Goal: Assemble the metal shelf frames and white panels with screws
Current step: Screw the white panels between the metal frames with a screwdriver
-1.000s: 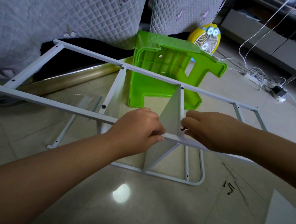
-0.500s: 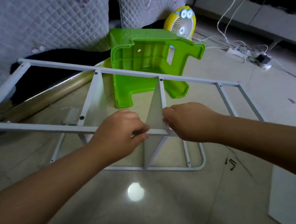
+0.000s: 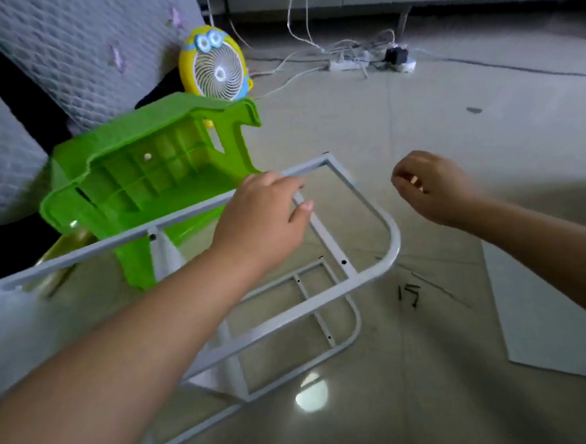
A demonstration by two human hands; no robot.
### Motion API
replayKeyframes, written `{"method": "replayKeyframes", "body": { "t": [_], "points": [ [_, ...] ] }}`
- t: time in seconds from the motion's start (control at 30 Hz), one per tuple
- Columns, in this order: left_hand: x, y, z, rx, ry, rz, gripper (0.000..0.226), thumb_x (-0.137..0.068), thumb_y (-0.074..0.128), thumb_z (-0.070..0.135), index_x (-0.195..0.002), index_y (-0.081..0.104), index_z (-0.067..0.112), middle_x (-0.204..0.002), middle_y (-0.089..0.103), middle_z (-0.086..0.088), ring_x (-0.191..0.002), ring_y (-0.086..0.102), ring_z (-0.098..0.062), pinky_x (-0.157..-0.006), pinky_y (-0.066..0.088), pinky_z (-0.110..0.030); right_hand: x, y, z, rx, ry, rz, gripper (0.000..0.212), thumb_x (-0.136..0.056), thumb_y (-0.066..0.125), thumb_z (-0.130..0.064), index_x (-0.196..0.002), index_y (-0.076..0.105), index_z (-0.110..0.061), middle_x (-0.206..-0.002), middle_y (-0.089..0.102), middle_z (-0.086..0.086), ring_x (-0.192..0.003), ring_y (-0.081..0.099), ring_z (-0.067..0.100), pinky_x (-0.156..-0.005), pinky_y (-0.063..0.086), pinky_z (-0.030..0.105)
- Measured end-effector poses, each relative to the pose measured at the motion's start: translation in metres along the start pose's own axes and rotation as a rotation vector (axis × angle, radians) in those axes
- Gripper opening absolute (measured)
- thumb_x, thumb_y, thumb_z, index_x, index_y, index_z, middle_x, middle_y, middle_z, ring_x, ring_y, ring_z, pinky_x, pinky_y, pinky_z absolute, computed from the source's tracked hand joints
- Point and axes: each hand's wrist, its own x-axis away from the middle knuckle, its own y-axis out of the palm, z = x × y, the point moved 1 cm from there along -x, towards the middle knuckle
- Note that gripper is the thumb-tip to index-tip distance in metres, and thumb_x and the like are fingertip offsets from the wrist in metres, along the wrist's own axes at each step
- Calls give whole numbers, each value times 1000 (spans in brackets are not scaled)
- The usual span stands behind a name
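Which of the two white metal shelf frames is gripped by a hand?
The upper white metal frame, held raised: the left hand grips its far rail. The lower white metal frame lies flat beneath it, with no hand on it.

An upper frame (image 3: 393,239) is held raised over a lower frame (image 3: 356,321), which is laid on the floor (image 3: 416,128). The upper frame's far rail is gripped by the left hand (image 3: 267,216); the right hand (image 3: 430,186) is held apart, to its right. Behind the frames at the left a stool (image 3: 137,169) is tipped on its side, with a fan (image 3: 215,68) behind it. Screws (image 3: 407,295) are scattered just right of the frames, and a panel (image 3: 547,309) is laid further right.
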Motion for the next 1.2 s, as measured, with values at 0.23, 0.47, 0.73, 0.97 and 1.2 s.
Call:
{"method": "replayKeyframes", "body": {
  "t": [0.23,0.47,0.73,0.97,1.2],
  "points": [
    [-81,71,36,-138,23,-129,74,-71,25,48,-127,53,9,-133,49,-12,-130,35,-24,-108,18,-27,48,85,123,109,330,-450,22,-96,38,-18,-93,56,-7,-90,58,10,-78,47,18,-63,34,25],
    [-81,86,27,-151,42,-154,64,-70,22,38,-107,68,13,-132,50,-6,-137,21,-21,-112,10,-27,63,172,160,124,469,-468,23,-92,42,-25,-104,52,-8,-111,52,12,-103,50,28,-79,40,32],
    [-83,90,29,-189,79,-137,76,-67,10,43,-97,71,10,-118,60,-7,-132,33,-26,-113,14,-31,52,188,151,317,500,-536,27,-92,41,-14,-118,48,-11,-120,48,8,-113,47,24,-89,41,32],
    [-83,89,32,-189,58,-198,64,-70,19,34,-108,67,15,-128,54,-1,-137,22,-21,-114,11,-28,33,158,130,85,552,-367,14,-92,40,-9,-79,36,-12,-105,57,15,-82,48,25,-67,33,28],
    [-84,84,35,-159,20,-231,45,-91,30,36,-116,62,16,-135,49,-1,-135,24,-20,-111,19,-30,10,56,76,-201,490,-7,17,-95,43,-17,-101,50,-2,-87,49,8,-83,47,27,-73,39,35]
  ]
}}
